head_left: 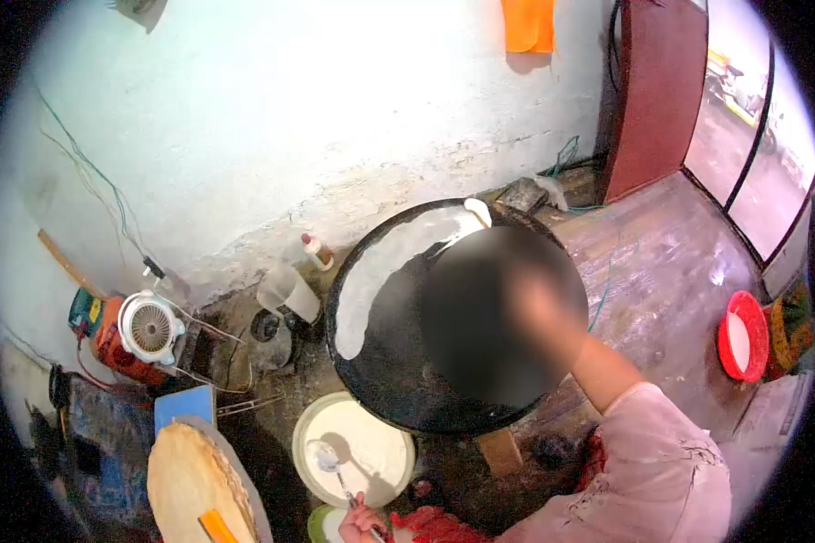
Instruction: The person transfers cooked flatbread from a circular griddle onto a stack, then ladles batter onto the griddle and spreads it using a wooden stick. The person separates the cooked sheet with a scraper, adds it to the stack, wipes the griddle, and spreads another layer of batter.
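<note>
My left hand point(362, 520) is closed round the handle of a ladle point(324, 454), whose bowl is over a round tub of pale batter point(371, 421). My right hand point(536, 303) is over a large round black griddle point(380, 385); a blur hides its fingers and the griddle's middle. Beyond it, a spreader point(477, 213) coated in batter touches the far rim area, its handle running into the blur. A curved band of pale batter point(364, 281) lies along the griddle's left and far side.
A stack of thin flat rounds point(190, 475) with an orange strip on it stands front left. Behind are a blue board point(186, 405), a white fan point(149, 328), a clear jug point(290, 294) and a small bottle point(317, 252). A red basin point(743, 337) sits far right.
</note>
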Demonstrator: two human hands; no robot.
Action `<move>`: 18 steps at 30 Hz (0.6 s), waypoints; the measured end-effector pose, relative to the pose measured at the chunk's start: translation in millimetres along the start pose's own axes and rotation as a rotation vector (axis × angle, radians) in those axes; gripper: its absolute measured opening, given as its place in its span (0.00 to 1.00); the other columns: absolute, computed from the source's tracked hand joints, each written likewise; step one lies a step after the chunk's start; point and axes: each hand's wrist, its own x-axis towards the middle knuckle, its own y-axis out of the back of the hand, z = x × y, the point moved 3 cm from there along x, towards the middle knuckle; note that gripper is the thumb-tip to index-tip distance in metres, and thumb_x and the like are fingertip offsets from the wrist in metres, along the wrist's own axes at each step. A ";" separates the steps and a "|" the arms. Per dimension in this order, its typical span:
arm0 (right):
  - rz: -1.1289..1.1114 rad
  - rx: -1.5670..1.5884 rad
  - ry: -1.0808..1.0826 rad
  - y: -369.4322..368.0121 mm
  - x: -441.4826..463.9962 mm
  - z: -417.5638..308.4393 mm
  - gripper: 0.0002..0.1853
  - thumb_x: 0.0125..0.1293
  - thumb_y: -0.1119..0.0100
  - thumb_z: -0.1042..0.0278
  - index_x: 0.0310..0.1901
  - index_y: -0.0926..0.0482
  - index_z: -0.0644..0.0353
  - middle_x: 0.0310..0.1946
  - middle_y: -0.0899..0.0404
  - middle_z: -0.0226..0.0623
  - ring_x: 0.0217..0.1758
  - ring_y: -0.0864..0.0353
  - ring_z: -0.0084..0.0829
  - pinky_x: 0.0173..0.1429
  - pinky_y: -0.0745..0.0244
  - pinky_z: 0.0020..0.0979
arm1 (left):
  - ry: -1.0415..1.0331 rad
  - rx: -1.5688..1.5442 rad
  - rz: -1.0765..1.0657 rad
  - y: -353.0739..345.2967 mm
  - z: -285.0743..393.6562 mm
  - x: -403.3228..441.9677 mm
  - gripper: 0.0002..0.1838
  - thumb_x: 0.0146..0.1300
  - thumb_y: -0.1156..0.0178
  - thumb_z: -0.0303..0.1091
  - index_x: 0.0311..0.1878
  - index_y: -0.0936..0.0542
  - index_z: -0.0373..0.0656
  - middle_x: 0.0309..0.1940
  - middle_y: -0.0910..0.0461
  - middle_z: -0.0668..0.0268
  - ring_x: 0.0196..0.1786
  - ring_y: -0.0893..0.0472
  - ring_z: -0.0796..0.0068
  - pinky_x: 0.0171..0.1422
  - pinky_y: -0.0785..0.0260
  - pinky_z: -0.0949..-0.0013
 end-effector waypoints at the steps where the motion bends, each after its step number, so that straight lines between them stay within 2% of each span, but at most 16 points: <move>1: -0.055 0.087 -0.036 7.5 -9.7 11.0 0.21 0.59 0.50 0.68 0.54 0.37 0.65 0.39 0.26 0.49 0.39 0.22 0.45 0.42 0.26 0.41 | 0.019 0.030 0.005 5.7 3.6 0.4 0.13 0.63 0.60 0.33 0.22 0.36 0.44 0.15 0.40 0.71 0.18 0.40 0.77 0.25 0.40 0.76; 2: -0.106 0.172 -0.076 26.3 -19.1 15.1 0.22 0.58 0.49 0.66 0.54 0.36 0.64 0.40 0.26 0.52 0.42 0.23 0.46 0.45 0.27 0.43 | -0.071 0.034 0.021 10.0 9.5 2.7 0.13 0.62 0.60 0.32 0.20 0.37 0.45 0.15 0.40 0.71 0.18 0.40 0.76 0.25 0.39 0.74; 3: -0.277 0.281 -0.204 55.2 -29.9 10.7 0.23 0.58 0.49 0.65 0.54 0.36 0.64 0.40 0.26 0.54 0.44 0.24 0.48 0.48 0.29 0.44 | -0.072 0.039 0.019 5.4 7.9 -0.8 0.13 0.62 0.60 0.32 0.20 0.37 0.45 0.15 0.40 0.71 0.18 0.40 0.76 0.25 0.39 0.74; 4: -0.193 0.457 -0.132 53.0 -38.1 26.1 0.22 0.60 0.50 0.63 0.54 0.34 0.64 0.40 0.25 0.55 0.46 0.25 0.49 0.50 0.30 0.43 | -0.106 0.072 0.012 -1.8 5.7 -7.3 0.12 0.60 0.60 0.30 0.20 0.37 0.45 0.14 0.40 0.70 0.18 0.40 0.76 0.24 0.39 0.74; 5: -0.113 0.614 -0.026 43.9 -41.0 42.0 0.19 0.64 0.52 0.67 0.57 0.33 0.62 0.42 0.23 0.46 0.44 0.22 0.37 0.48 0.28 0.34 | -0.138 0.107 0.006 -6.9 4.0 -12.6 0.11 0.59 0.60 0.29 0.19 0.37 0.46 0.14 0.40 0.70 0.18 0.40 0.75 0.24 0.39 0.73; 7: -0.219 0.863 -0.093 42.4 -34.0 58.6 0.19 0.65 0.55 0.71 0.58 0.34 0.59 0.37 0.21 0.37 0.36 0.22 0.30 0.45 0.28 0.29 | -0.069 0.010 -0.066 -21.8 -3.5 -24.8 0.10 0.57 0.59 0.28 0.19 0.37 0.46 0.15 0.40 0.70 0.18 0.40 0.75 0.23 0.40 0.73; 8: -0.179 0.796 -0.096 40.7 -23.8 68.8 0.20 0.65 0.57 0.74 0.59 0.34 0.57 0.32 0.21 0.31 0.31 0.24 0.23 0.41 0.28 0.26 | -0.064 -0.016 -0.059 -35.7 -9.1 -34.9 0.10 0.57 0.59 0.28 0.19 0.38 0.46 0.15 0.40 0.70 0.18 0.40 0.75 0.23 0.40 0.73; 9: -0.022 0.750 -0.028 30.5 -11.1 79.9 0.19 0.64 0.56 0.74 0.58 0.33 0.58 0.28 0.21 0.31 0.27 0.24 0.22 0.36 0.27 0.26 | -0.062 -0.043 -0.052 -50.1 -16.8 -46.2 0.11 0.57 0.60 0.28 0.19 0.38 0.46 0.15 0.40 0.70 0.18 0.40 0.75 0.23 0.41 0.73; 11: 0.019 0.792 -0.137 14.3 16.6 97.3 0.19 0.64 0.57 0.74 0.57 0.32 0.58 0.27 0.21 0.32 0.25 0.24 0.22 0.33 0.28 0.26 | -0.071 -0.072 -0.044 -55.0 -18.2 -57.9 0.12 0.60 0.60 0.30 0.20 0.38 0.46 0.14 0.41 0.71 0.17 0.40 0.76 0.23 0.41 0.74; 12: 0.022 0.800 -0.134 4.8 32.7 103.9 0.19 0.64 0.57 0.74 0.57 0.32 0.58 0.27 0.21 0.32 0.25 0.24 0.22 0.33 0.28 0.26 | -0.082 0.027 -0.039 -47.4 -9.6 -59.0 0.13 0.62 0.60 0.31 0.20 0.38 0.46 0.14 0.41 0.71 0.17 0.40 0.77 0.23 0.42 0.75; 14: -0.155 0.788 -0.379 -18.3 52.8 117.1 0.17 0.64 0.56 0.70 0.54 0.29 0.59 0.26 0.22 0.40 0.28 0.19 0.30 0.34 0.27 0.30 | -0.142 0.119 0.007 -53.6 -20.0 -69.8 0.14 0.65 0.59 0.35 0.22 0.38 0.45 0.14 0.42 0.72 0.16 0.42 0.79 0.21 0.43 0.77; 15: -0.157 0.796 -0.377 -16.8 53.1 113.2 0.17 0.64 0.56 0.70 0.54 0.29 0.59 0.26 0.22 0.40 0.28 0.19 0.30 0.34 0.27 0.30 | -0.149 0.122 0.006 -62.3 -33.0 -77.2 0.14 0.65 0.59 0.35 0.22 0.38 0.45 0.14 0.42 0.72 0.16 0.42 0.79 0.21 0.43 0.77; 18: -0.386 0.868 -0.416 15.1 44.6 76.3 0.18 0.62 0.56 0.71 0.53 0.27 0.59 0.28 0.21 0.44 0.27 0.19 0.30 0.30 0.27 0.32 | -0.178 0.099 0.058 -75.7 -58.6 -91.1 0.13 0.64 0.58 0.33 0.22 0.38 0.45 0.14 0.42 0.73 0.16 0.41 0.81 0.18 0.46 0.80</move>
